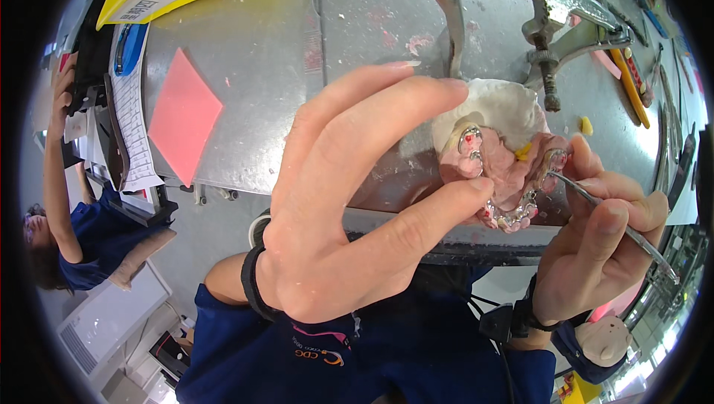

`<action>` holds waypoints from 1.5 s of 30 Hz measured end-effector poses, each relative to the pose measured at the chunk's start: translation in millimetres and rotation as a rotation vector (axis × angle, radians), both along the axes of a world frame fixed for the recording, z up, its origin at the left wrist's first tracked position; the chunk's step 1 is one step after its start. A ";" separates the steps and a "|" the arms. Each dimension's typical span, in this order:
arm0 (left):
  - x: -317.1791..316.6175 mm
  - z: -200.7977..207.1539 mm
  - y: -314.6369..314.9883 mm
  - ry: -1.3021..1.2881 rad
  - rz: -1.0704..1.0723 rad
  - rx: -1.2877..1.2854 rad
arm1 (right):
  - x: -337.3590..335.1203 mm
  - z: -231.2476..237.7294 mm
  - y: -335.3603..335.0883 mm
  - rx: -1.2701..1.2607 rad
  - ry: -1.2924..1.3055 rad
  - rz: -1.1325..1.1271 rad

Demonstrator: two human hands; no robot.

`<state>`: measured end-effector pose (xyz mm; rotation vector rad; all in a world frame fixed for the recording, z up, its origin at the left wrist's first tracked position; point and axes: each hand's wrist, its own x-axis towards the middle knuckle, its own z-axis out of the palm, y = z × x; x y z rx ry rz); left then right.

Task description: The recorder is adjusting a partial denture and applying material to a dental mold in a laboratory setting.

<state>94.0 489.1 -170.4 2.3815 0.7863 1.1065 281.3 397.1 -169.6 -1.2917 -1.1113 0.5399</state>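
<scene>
Two bent hands (327, 233) (599, 255) astride cast (513, 103)

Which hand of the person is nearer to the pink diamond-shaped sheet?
Left. The left hand is to the right of the pink sheet, at the plaster model; the right hand, holding a metal tool, is farther right, at the model's other side.
</scene>
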 end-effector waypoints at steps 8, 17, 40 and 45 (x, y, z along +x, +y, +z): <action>-0.9 1.3 -2.9 0.020 0.012 -0.022 | -7.5 -2.2 2.0 0.022 0.001 -0.062; -5.5 -1.9 6.0 -0.093 -0.112 0.031 | 8.9 -5.5 0.7 0.167 -0.052 -0.109; 41.5 110.6 59.1 0.061 -0.396 -0.619 | -18.7 -2.0 -2.8 0.157 -0.178 -0.131; 26.2 78.0 58.2 -0.127 -0.745 -0.041 | -21.1 3.1 -8.2 0.237 -0.101 -0.092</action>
